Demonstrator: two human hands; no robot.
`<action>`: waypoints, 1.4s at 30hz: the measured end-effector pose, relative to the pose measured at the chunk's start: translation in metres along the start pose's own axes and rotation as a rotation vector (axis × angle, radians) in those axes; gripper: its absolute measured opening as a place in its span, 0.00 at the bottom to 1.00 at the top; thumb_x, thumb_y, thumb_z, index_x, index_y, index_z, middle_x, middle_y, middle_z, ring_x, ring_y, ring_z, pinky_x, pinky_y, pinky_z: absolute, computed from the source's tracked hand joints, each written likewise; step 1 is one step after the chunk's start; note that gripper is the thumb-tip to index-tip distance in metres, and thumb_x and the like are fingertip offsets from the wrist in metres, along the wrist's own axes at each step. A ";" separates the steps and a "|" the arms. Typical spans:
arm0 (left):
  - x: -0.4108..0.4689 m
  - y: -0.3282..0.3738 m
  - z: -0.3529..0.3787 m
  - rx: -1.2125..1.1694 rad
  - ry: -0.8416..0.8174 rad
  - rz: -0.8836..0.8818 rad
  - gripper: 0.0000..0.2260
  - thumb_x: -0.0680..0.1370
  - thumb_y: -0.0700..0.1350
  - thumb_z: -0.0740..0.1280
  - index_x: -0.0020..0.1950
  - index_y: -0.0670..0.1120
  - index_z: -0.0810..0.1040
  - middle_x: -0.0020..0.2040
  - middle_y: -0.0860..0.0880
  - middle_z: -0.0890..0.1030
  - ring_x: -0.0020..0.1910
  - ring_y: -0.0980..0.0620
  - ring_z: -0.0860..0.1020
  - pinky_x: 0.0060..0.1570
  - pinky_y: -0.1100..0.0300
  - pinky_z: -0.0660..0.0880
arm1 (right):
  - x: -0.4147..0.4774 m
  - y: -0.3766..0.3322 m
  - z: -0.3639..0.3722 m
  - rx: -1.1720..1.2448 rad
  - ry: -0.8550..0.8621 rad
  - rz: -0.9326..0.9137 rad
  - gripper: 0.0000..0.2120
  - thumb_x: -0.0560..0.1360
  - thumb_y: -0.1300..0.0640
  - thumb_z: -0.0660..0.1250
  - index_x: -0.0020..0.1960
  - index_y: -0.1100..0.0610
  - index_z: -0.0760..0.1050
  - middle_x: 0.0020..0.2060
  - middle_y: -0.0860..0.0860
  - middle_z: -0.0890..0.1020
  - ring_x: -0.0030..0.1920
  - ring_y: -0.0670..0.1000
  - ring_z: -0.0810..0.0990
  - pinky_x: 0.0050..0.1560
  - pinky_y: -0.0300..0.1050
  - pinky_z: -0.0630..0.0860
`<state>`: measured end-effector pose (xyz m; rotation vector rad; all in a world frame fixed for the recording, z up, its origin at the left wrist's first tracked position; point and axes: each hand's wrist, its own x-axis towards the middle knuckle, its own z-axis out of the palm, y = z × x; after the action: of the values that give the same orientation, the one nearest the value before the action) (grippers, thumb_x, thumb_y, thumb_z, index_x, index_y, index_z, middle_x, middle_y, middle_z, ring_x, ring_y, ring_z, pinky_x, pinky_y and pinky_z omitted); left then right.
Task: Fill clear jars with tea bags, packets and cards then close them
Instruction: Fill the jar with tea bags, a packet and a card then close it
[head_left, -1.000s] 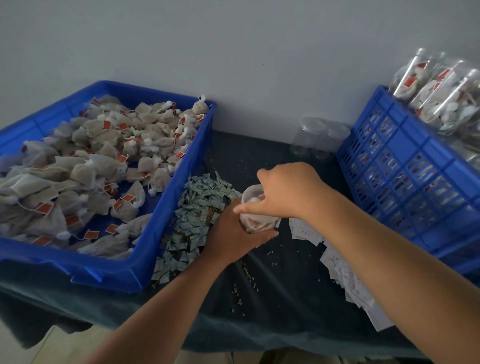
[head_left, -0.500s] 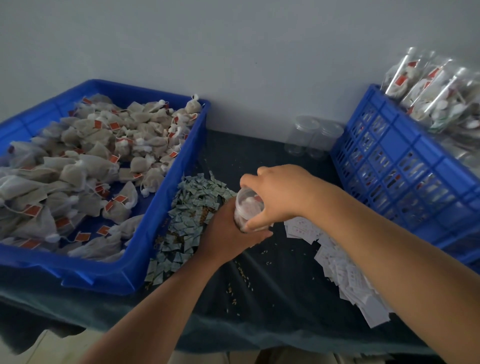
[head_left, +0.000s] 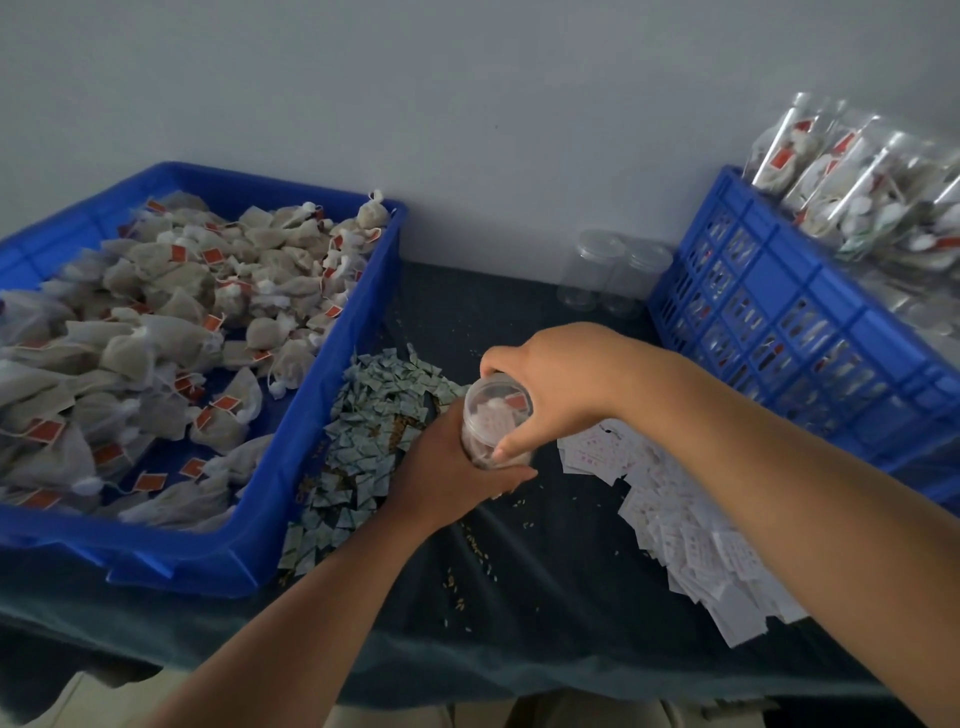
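A clear jar with white contents and a red tag inside stands at the table's middle, a clear lid on top. My left hand grips its lower body from the near left. My right hand wraps its fingers and thumb round the lid from above. Tea bags with red tags fill the blue tray at left. Small green-grey packets lie heaped beside the tray. White cards spread at the right.
Two empty clear jars stand at the back by the wall. A blue slatted crate at right holds several filled jars. Loose grains dot the dark cloth near the front edge.
My right hand has turned on the jar's top, so the lid and the contents under it show more. The left hand keeps its hold on the jar.
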<state>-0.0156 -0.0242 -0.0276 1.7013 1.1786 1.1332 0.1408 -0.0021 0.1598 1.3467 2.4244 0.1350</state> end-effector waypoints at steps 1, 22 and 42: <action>0.000 -0.001 0.000 0.001 -0.005 0.000 0.36 0.62 0.66 0.84 0.67 0.68 0.74 0.57 0.65 0.85 0.54 0.65 0.83 0.49 0.61 0.79 | 0.000 -0.001 0.001 -0.036 0.016 -0.002 0.44 0.64 0.17 0.67 0.71 0.42 0.68 0.39 0.42 0.76 0.39 0.45 0.76 0.36 0.47 0.73; 0.005 0.000 -0.004 0.035 -0.073 -0.007 0.28 0.64 0.53 0.81 0.60 0.68 0.75 0.48 0.63 0.86 0.44 0.63 0.85 0.33 0.71 0.76 | -0.003 -0.030 0.056 -0.172 0.368 -0.154 0.36 0.81 0.38 0.38 0.79 0.54 0.65 0.59 0.58 0.79 0.49 0.61 0.83 0.41 0.52 0.78; 0.006 -0.005 0.007 0.339 0.016 0.112 0.19 0.69 0.62 0.67 0.60 0.71 0.72 0.46 0.67 0.78 0.48 0.74 0.76 0.39 0.75 0.73 | 0.003 -0.064 0.058 0.100 0.479 0.181 0.27 0.85 0.39 0.45 0.60 0.54 0.76 0.52 0.51 0.81 0.50 0.57 0.81 0.41 0.52 0.78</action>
<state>-0.0090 -0.0177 -0.0328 2.0375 1.3596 1.0589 0.1088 -0.0392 0.0889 1.7447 2.7112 0.4332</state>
